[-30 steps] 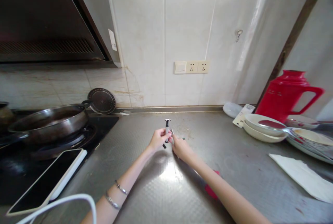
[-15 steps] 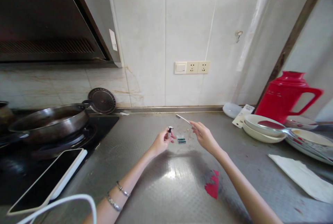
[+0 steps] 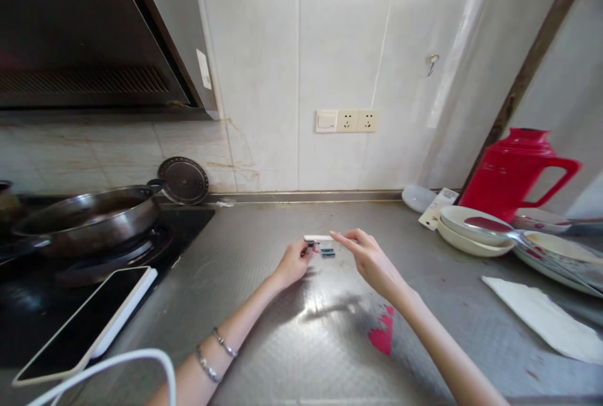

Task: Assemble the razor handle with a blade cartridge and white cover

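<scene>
My left hand (image 3: pixel 293 261) is closed around a small black-and-white object (image 3: pixel 311 244), too small to name and partly hidden by the fingers. My right hand (image 3: pixel 370 260) grips the end of a slim white brush (image 3: pixel 318 238), which looks like a toothbrush. The brush lies level, its far end over the small object, and its bristles cannot be made out. Just beneath, on the metal counter (image 3: pixel 264 224), rest small dark green pieces (image 3: pixel 328 253) between the two hands.
At left stand a steel pan (image 3: pixel 89 224) on the black stove and a phone (image 3: pixel 85 324) with a white cable (image 3: pixel 117 359). To the right are a red thermos (image 3: pixel 511 173), stacked bowls (image 3: pixel 473 236) and a white paper (image 3: pixel 541 315). A red patch (image 3: pixel 382 334) marks the counter.
The brush has swung from pointing up and away to lying level over the small object. My right hand has turned, its index finger now stretched along the brush; my left hand has tilted the object.
</scene>
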The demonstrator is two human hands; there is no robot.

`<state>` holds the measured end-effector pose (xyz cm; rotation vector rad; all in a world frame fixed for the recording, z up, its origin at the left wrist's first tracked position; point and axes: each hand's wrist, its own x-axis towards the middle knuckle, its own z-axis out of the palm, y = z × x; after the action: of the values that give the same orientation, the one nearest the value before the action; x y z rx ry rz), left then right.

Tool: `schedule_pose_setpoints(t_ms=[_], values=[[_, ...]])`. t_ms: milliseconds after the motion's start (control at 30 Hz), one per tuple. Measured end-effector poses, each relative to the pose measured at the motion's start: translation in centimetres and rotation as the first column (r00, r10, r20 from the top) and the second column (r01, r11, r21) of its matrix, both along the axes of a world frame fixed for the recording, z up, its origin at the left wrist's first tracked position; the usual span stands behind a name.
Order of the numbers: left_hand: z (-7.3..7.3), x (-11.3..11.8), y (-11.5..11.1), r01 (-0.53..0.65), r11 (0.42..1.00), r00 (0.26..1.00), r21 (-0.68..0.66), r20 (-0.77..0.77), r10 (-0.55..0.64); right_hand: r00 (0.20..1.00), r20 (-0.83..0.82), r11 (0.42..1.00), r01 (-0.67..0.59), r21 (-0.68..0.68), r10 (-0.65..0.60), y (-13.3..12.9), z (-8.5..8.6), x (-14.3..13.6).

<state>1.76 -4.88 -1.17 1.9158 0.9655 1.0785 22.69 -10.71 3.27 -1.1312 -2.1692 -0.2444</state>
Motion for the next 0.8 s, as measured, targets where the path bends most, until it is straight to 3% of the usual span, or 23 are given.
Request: schedule_pose_setpoints(t_ms=[533, 800], values=[[0.0, -0.2, 0.2, -0.011, 0.999, 0.999, 0.047, 0.054, 0.008, 0.999, 0.029, 0.998, 0.034, 0.056, -0.035, -0.2, 0.2, 0.2], [-0.1, -0.3, 0.4, -0.011, 0.999, 0.997, 0.035, 0.082, 0.008, 0.996, 0.053, 0.995, 0.071, 0.074, -0.075, 1.0, -0.2, 0.7]])
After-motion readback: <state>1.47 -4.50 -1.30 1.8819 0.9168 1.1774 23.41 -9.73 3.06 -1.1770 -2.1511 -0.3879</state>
